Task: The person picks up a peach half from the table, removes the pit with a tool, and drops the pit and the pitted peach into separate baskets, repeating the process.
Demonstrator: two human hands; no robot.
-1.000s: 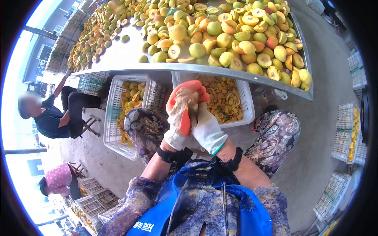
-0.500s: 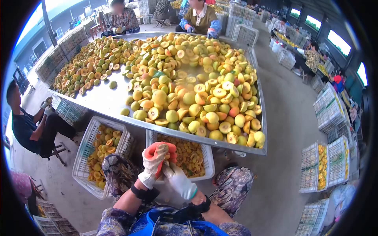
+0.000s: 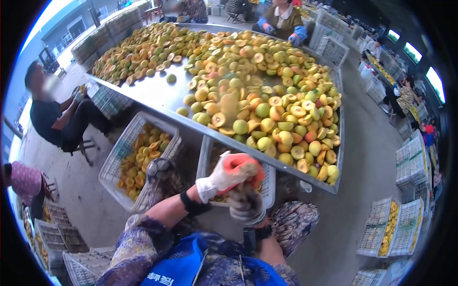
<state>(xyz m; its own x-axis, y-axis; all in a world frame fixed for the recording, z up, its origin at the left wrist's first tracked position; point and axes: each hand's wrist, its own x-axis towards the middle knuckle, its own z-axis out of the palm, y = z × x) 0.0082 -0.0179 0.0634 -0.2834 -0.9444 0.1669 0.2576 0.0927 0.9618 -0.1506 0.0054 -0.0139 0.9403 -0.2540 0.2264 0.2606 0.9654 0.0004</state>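
Observation:
My left hand (image 3: 231,175), in a white glove with an orange palm, has its fingers curled. My right hand (image 3: 246,204), in a pale glove with dark smears, is pressed up beneath it. Whatever lies between them is hidden, and the right fingers are blurred. Both hands are over a white plastic crate (image 3: 271,186) with yellow fruit pieces in it. Beyond them stands a metal table (image 3: 149,94), heaped with halved and whole yellow-orange fruit (image 3: 286,112) that look like peaches.
Left of my knees sits another white crate (image 3: 110,175) of fruit halves (image 3: 143,159). A seated person (image 3: 52,114) works at the table's left, others at its far side. Stacked crates (image 3: 381,229) stand along the right, and the table's metal edge (image 3: 238,148) runs close before my hands.
The view has swung, so the table and crates appear shifted right and up. My hands stay together over the crate, the left now turned more sideways.

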